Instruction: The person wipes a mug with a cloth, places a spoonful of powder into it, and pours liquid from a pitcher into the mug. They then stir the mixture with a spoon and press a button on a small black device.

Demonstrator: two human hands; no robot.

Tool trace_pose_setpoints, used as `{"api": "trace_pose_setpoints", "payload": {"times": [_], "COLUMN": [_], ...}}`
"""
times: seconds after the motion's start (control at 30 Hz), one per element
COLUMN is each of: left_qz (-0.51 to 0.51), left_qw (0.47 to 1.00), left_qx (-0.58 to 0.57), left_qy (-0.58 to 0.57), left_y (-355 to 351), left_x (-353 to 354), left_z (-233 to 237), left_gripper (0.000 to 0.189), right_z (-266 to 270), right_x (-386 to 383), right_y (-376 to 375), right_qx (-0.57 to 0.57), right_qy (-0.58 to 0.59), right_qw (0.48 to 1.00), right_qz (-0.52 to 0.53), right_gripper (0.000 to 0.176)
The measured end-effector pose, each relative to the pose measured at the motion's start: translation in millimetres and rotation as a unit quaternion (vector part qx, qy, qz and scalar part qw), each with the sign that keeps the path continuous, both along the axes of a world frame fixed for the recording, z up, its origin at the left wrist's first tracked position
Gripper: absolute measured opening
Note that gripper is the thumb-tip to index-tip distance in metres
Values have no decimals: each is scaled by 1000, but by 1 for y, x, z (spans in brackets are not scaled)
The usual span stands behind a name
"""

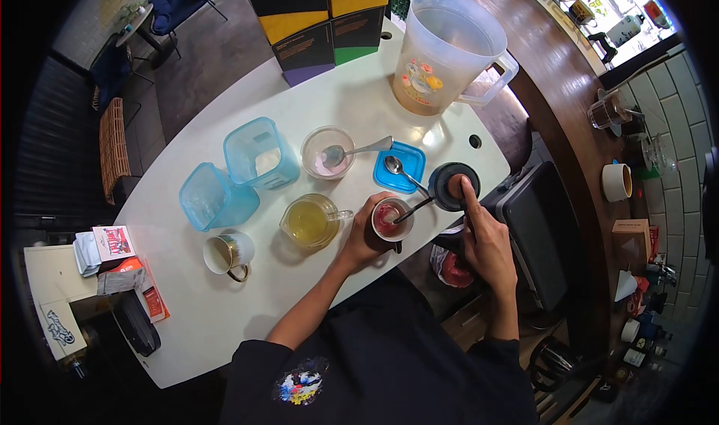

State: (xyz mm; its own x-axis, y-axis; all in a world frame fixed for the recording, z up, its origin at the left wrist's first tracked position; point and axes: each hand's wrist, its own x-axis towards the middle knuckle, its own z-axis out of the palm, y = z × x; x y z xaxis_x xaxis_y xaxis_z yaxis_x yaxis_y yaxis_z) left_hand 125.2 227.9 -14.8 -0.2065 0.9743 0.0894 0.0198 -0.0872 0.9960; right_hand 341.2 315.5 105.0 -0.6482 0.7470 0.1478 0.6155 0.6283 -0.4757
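Note:
My left hand (364,238) wraps around a small cup (374,227) with reddish contents and a dark handle standing in it. My right hand (488,244) points its index finger over a round black object (440,193) with a brownish middle; the other fingers are curled. Whether that fingertip touches the object is hard to make out. Beside it, a spoon (394,165) rests on a blue square lid (410,152). Left of the cup stands a glass pitcher of yellowish liquid (308,223). Behind is a clear tub (307,146) with pink powder and a spoon (367,148).
Two blue plastic containers (217,200) and a gold-handled mug (225,253) stand at the left of the white table (284,298). A large plastic jug (457,43) is at the back right, beside dark display boards (303,50). Packets and boxes (112,243) lie at the left edge.

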Motion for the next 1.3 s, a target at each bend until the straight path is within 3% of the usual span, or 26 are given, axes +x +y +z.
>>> {"api": "trace_pose_setpoints", "payload": {"times": [0.2, 0.63, 0.7, 0.83, 0.9, 1.13, 1.2, 1.3], "left_qz": [-6, -5, -5, -3, -4, 12, 14, 15], "left_qw": [1000, 1000, 1000, 1000, 1000, 1000, 1000, 1000], "left_qx": [-6, 9, 2, -5, -5, 0, 5, -4], "left_qy": [-8, -2, -6, 3, 3, 20, 25, 27], "left_y": [0, -1, -1, 0, 0, 1, 0, 1], "left_x": [0, -1, -1, -1, -1, 1, 1, 1], "left_z": [-1, -4, -3, -1, -1, -1, -1, -2], "left_gripper": [72, 72, 72, 72, 72, 68, 67, 68], "right_z": [5, 5, 8, 10, 11, 14, 16, 17], "right_x": [-2, -1, -1, 2, 3, 4, 6, 6], "right_y": [-1, 3, 2, 3, 4, 3, 3, 2], "right_qx": [-46, 2, -28, -30, 0, 6, -16, -17], "right_qy": [-14, 20, 33, 30, 34, 54, 21, 23], "right_qw": [998, 1000, 999, 998, 999, 998, 999, 999], "right_qz": [-29, -5, -31, -35, -22, -32, -44, -47], "right_gripper": [88, 89, 81, 80, 94, 94, 81, 81]}}
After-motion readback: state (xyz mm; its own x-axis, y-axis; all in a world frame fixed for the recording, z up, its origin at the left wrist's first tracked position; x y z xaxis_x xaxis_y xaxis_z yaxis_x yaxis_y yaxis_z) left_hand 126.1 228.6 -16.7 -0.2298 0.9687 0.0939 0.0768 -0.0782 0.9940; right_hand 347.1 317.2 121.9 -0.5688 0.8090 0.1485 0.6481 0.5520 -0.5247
